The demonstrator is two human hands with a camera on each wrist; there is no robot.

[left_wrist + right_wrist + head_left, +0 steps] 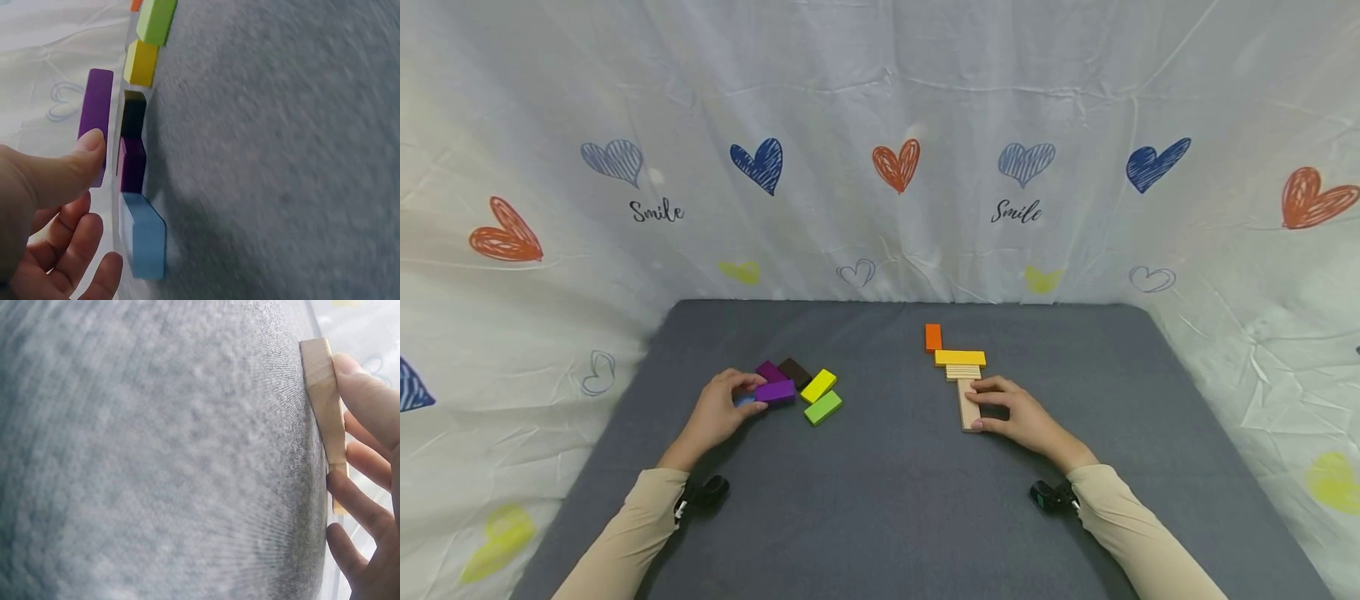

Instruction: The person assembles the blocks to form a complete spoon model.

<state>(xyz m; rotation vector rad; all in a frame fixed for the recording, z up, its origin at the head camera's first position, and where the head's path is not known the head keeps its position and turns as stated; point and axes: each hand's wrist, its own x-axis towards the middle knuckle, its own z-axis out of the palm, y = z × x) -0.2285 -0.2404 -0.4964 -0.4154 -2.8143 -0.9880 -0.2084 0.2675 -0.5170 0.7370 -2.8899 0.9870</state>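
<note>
A pale curtain (895, 100) printed with hearts and "Smile" backs the scene. Below it spreads the grey desk (880, 508), which carries every block but the one held up at the left. Two beige sleeves (625, 529) reach in from the near edge, a black wrist device (709, 493) showing at each cuff.

The left hand (711, 417) pinches a purple block (775, 392) between thumb and fingers, clear of the desk, above its neighbours. The right hand (1026, 421) grips a pale wooden block (967, 412) lying on the desk, thumb at its near end, fingertips toward its far end.

Beyond that block run a pale lined piece (963, 372), a yellow-orange block (961, 358) set crosswise and an orange block (933, 337) at the far end. On the left lie a light blue block (149, 240), a dark purple block (132, 165), a dark brown block (794, 372), a yellow block (818, 386) and a green block (823, 408).

The step in hand seems to be lifting one block while seating another in the row; the next move probably calls for releasing the wooden one without nudging its neighbours.
</note>
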